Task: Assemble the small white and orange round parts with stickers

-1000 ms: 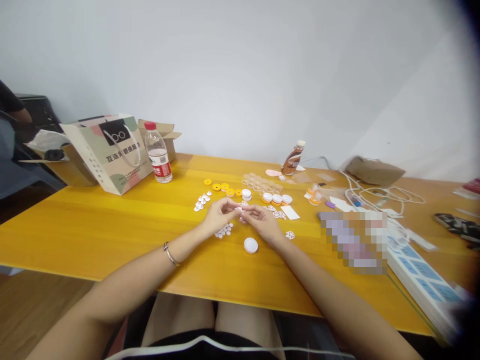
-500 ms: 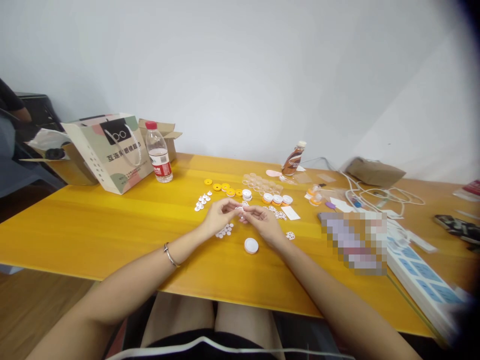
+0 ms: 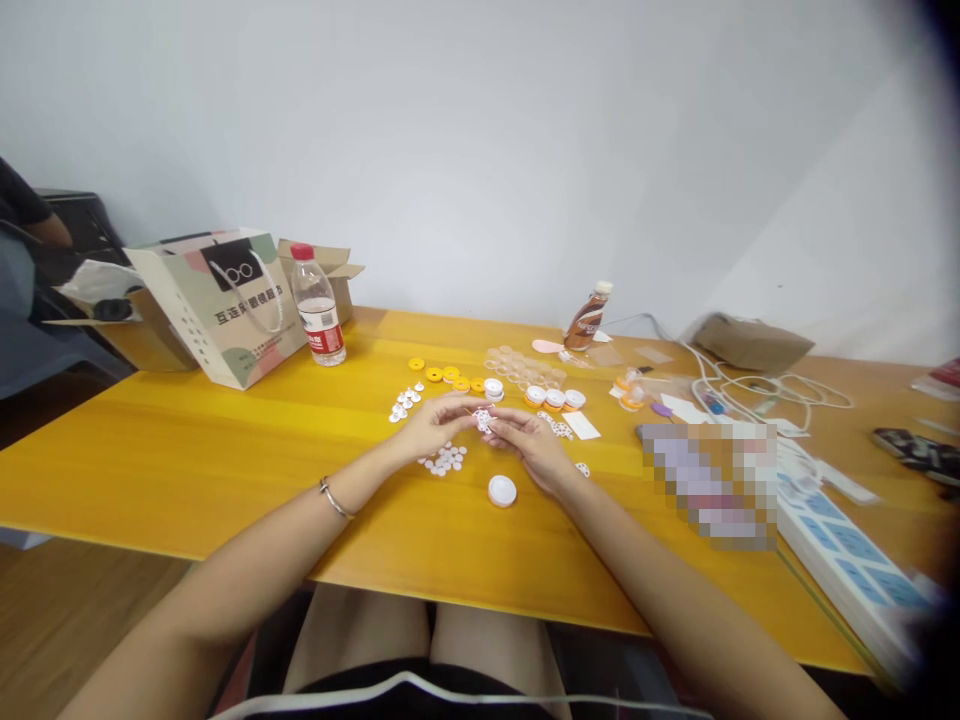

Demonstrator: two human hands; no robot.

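**Head view. Entry: both hands at mid-tabletop.**

- Left hand (image 3: pixel 436 424): fingertips pinched on the small white dotted piece (image 3: pixel 482 420). A bracelet (image 3: pixel 332 498) is on the wrist, which sits slightly higher and further left than half a second ago.
- Right hand (image 3: pixel 537 447): thumb and forefinger closed on the other side of the same piece. The hand has barely moved.
- Small white dotted piece: held between the two hands, just above the yellow tabletop (image 3: pixel 187 450). It is now raised a little and shows more plainly between the fingertips (earlier it sat lower and was half hidden by them).
- Cluster of white discs (image 3: pixel 445 460): lies on the tabletop just below the left hand. More of it shows than before.
- White round cap (image 3: pixel 502 490): lies flat just in front of the right hand, not touched. Its place is unchanged.
- Second dotted scrap (image 3: pixel 582 468): lies beside the right wrist, as before.

**Further back, all unmoved:**

- Yellow rings (image 3: pixel 447 374).
- White-and-orange caps (image 3: pixel 555 397).
- Clear cups (image 3: pixel 521 365).
- Water bottle (image 3: pixel 317 305), standing next to the paper bag (image 3: pixel 225 300).
- Brown drink bottle (image 3: pixel 587 317).
- White cables (image 3: pixel 750 385), at the right.
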